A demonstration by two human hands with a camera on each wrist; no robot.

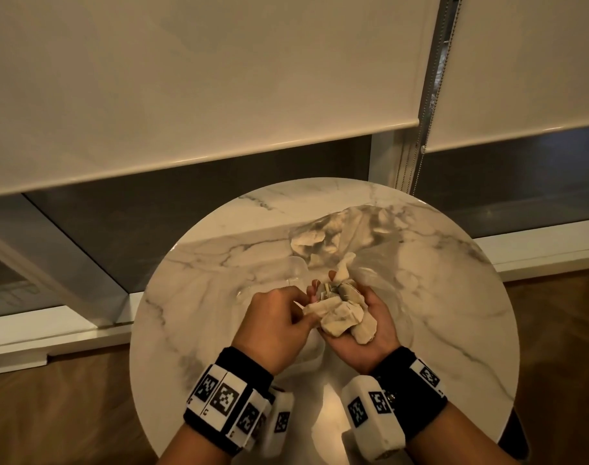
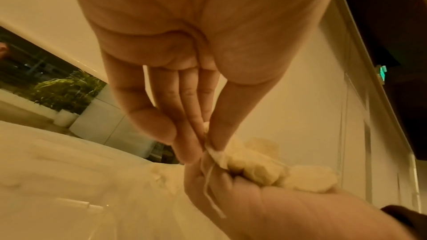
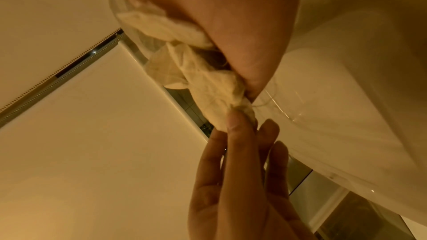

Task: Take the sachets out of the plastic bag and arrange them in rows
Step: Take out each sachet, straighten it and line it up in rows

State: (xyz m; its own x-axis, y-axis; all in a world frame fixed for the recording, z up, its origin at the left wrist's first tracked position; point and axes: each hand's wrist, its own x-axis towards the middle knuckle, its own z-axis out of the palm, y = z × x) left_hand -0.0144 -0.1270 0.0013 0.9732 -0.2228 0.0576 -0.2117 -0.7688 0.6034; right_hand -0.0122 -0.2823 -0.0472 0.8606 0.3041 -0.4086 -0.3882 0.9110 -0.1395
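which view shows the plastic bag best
The head view: the crumpled plastic bag lies whole on the marble table beyond both hands. The left wrist view shows only a blurred pale sheet low down; the right wrist view shows nothing clearly of it.

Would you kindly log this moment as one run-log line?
left hand: pinches one sachet | right hand: cups sachet bunch | plastic bag: on table | rows: none yet

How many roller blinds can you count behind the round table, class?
2. One wide roller blind hangs on the left; a second blind hangs on the right, beyond the bead chain. Others may lie outside the view.
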